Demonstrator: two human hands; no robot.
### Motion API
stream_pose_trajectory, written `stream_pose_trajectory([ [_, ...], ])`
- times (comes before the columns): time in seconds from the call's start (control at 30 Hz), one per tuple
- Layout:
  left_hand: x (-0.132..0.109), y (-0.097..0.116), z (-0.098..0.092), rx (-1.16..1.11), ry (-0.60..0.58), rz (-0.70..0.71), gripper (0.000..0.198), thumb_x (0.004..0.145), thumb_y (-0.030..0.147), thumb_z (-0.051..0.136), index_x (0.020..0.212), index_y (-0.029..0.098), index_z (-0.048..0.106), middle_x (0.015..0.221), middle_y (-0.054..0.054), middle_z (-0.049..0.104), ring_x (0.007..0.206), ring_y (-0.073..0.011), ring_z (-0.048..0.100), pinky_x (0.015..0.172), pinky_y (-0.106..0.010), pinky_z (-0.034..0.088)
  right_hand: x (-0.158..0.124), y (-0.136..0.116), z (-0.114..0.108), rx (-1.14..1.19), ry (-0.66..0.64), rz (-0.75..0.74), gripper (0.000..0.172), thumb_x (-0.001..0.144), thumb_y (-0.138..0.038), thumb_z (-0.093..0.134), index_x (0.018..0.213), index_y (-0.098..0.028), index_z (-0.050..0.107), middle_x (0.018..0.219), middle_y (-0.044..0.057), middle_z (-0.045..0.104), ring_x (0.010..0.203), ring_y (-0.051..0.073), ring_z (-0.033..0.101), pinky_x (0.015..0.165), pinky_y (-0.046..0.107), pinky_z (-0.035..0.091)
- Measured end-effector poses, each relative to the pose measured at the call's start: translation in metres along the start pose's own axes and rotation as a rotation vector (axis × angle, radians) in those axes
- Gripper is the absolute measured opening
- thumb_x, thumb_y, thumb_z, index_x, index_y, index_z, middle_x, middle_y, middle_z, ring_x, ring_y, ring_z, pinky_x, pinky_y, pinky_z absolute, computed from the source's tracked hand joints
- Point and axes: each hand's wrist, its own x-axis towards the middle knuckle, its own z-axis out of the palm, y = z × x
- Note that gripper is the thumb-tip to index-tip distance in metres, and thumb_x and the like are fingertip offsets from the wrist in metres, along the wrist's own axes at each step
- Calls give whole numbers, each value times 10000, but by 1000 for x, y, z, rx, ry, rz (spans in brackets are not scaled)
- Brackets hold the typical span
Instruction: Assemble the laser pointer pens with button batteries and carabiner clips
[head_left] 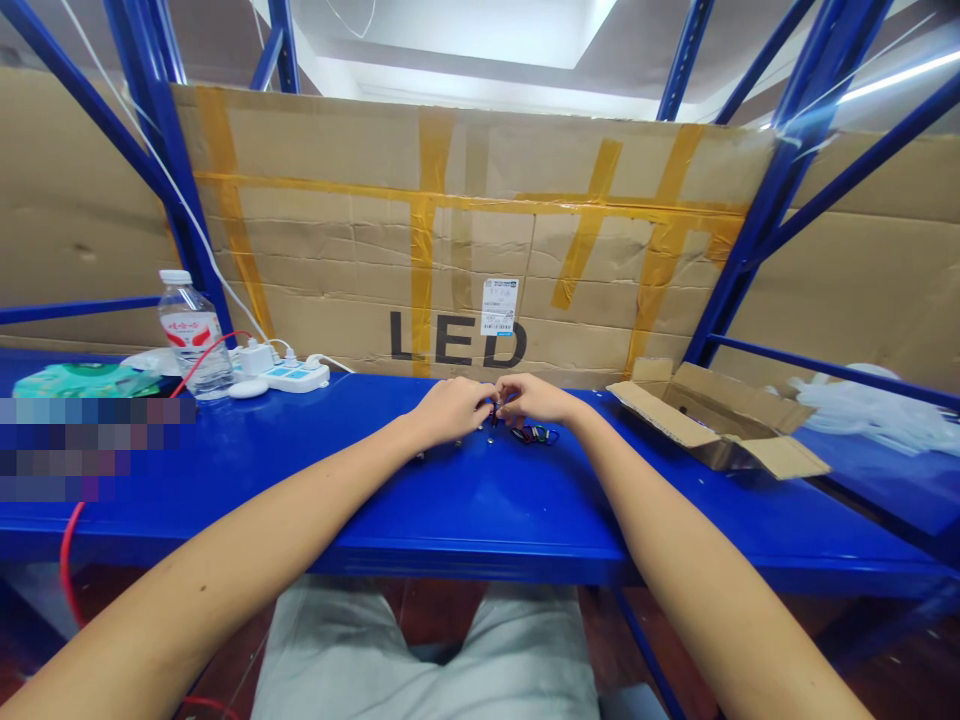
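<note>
My left hand (456,408) and my right hand (534,399) meet over the middle of the blue table (480,510). Fingers of both are pinched together around something small and dark (494,411), too small to make out. Beside my right hand lies a small dark loop-shaped bundle (535,434) with bits of green and purple, perhaps cord or wire. Under the fingertips, a tiny shiny piece (490,441) rests on the tabletop. Close to my left hand are more such pieces, one of them a small shiny bit (420,455) near the wrist.
An opened cardboard box (712,415) sits on the right, with translucent plastic wrap (881,410) beyond. On the left stand a water bottle (193,340), a white power strip (289,375) and a green packet (86,380). A large carton (337,250) walls off the back.
</note>
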Motion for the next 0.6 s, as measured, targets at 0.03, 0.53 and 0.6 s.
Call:
stream_pose_trajectory([
  [0.03,0,0,0,8,-9,-4,281,919,269,457,1071,244,692,990,-62,742,903,-215,678,749,-293,466,0,0,0,-13,-1,8,176,675,-76,619,792,-175,532,674,-15,634,578,123,614,504,213,488],
  [0.53,-3,5,8,27,-330,151,283,860,233,524,1051,246,733,1000,-83,736,897,-246,675,742,-312,459,3,9,0,-99,-59,-15,201,663,-103,625,834,-178,551,740,-33,610,569,99,584,503,207,483],
  [0.6,-2,5,9,17,-340,159,263,850,193,526,1005,228,735,988,-86,734,889,-241,671,736,-306,454,3,8,0,-108,-57,-15,197,667,-103,622,834,-178,551,740,-34,604,566,98,581,498,204,481],
])
